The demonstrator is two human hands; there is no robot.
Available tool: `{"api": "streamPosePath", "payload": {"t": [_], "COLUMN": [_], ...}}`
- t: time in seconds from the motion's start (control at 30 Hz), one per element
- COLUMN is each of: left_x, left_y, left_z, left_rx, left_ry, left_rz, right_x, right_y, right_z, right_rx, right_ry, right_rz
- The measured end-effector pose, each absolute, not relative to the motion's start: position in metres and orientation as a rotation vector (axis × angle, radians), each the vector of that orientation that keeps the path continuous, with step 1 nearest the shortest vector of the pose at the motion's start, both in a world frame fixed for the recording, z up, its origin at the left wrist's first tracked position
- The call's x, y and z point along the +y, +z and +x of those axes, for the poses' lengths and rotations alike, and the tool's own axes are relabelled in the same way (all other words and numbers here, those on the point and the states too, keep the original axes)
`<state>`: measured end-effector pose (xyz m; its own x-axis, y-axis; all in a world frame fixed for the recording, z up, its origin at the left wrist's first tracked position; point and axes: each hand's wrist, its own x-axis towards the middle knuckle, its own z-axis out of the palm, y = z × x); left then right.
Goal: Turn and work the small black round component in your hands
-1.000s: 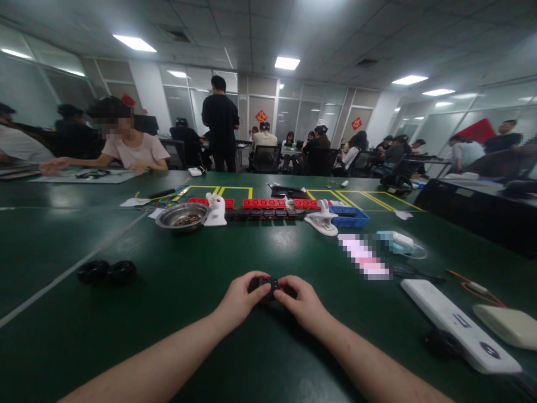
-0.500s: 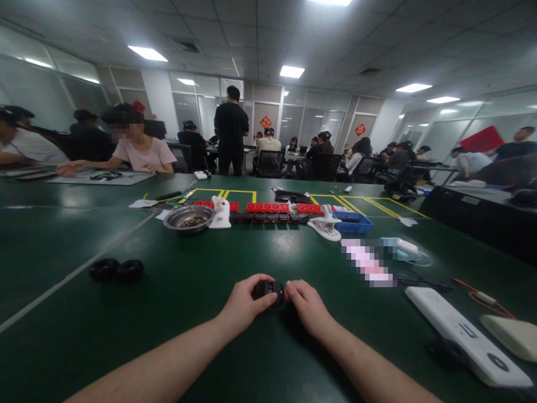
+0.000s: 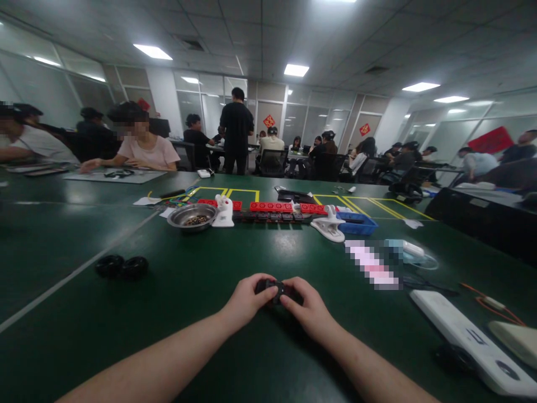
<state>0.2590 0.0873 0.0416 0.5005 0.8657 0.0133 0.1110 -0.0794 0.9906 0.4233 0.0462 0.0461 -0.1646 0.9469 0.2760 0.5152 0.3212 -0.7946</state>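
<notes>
Low over the green table, a small black block-like part (image 3: 277, 291) is held between both hands; its exact kind does not show. My left hand (image 3: 246, 298) is closed round its left side, thumb on the near face. From the other side my right hand (image 3: 309, 305) grips it, with the thumb at the front and the fingers curled behind. Fingers hide much of the part. Farther off stands a row of red blocks (image 3: 271, 206) with black parts (image 3: 274, 217) lined up in front of it.
A metal bowl (image 3: 178, 223) of small pieces and a white clip stand (image 3: 224, 212) stand left of the row. To the right are another white clip (image 3: 328, 228) and a blue tray (image 3: 361, 228). Black rings (image 3: 134, 268) lie left; a white device (image 3: 465, 336) lies right.
My right hand has opened from a pinch beside the black part and closed on its right side. My left hand keeps its hold. The view has shifted slightly.
</notes>
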Motion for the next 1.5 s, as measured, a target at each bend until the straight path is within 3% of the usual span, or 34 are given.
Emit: {"api": "streamPosePath", "payload": {"t": [0.3,0.63,0.97,1.5], "left_x": [0.075,0.076,0.085,0.073], "left_y": [0.055,0.055,0.045,0.059], "left_z": [0.257,0.258,0.259,0.258], "left_rx": [0.954,0.989,0.914,0.987], "left_ry": [0.892,0.807,0.779,0.766], "left_rz": [1.745,1.822,1.544,1.840], "right_x": [0.048,0.048,0.045,0.048], "right_y": [0.039,0.042,0.047,0.041], "right_z": [0.428,0.425,0.423,0.425], "right_rx": [-1.818,-1.833,-1.802,-1.879], "right_ry": [0.521,0.615,0.675,0.578], "right_rz": [-1.517,-1.439,-1.366,-1.506]}}
